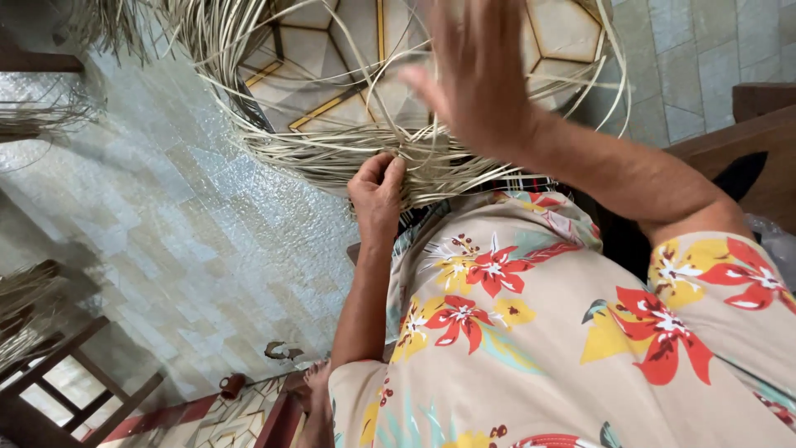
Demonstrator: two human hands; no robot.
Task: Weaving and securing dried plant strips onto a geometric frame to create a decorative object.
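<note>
- Many long, thin, pale straw-coloured reed strips (332, 153) lie in a big loose bundle across the person's lap, and they curl up in wide loops near the top of the view.
- The left hand (377, 192) has a tight grip on a bunch of these strips, with the fingers curled round them just above the lap.
- The right hand (477, 70) is up over the looping strips. It is blurry, its fingers are spread wide, and it holds nothing that can be seen.
- The person wears a beige short-sleeved shirt with red and yellow flowers (531, 332), which fills the lower right part of the view.
- Under the loops is a floor of pale six-sided tiles with yellow lines (332, 58).
- More floor, made of grey-green tiles (166, 241), spreads out to the left.
- A dark wooden stool frame (75, 390) stands at the lower left corner.
- More dry pale strips (25, 290) hang near the left edge, well apart from the hands.
- A brown wooden piece of furniture (763, 133) shows at the right edge.
</note>
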